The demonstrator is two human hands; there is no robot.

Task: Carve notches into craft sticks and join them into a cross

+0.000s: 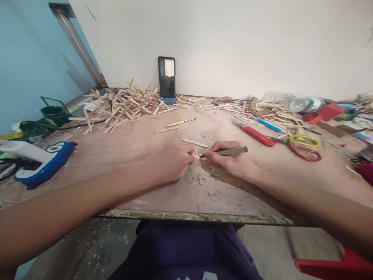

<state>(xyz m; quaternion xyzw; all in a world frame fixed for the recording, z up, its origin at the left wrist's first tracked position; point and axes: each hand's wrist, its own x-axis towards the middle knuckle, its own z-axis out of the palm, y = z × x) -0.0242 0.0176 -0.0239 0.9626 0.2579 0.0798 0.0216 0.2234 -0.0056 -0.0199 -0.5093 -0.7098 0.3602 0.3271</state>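
My left hand [175, 161] is closed, its fingertips pinching one end of a short wooden craft stick [197, 157] against the table. My right hand [230, 157] grips a brown pen [233, 151] in a writing hold, with its dark tip down at the stick between both hands. Just beyond my fingers lies another craft stick [194, 142] with small dark marks on it. A yellow pencil [180, 122] rests farther back, beside a third stick [166, 129]. Green crumbs [199, 180] are scattered on the table in front of my hands.
Heaped craft sticks [128, 105] lie at the back left, near a propped phone [167, 77]. To the right are a red utility knife [258, 136], a blue-handled tool [265, 124], scissors [304, 147] and a plastic bottle [304, 104]. A blue power strip [46, 163] with plugs sits left.
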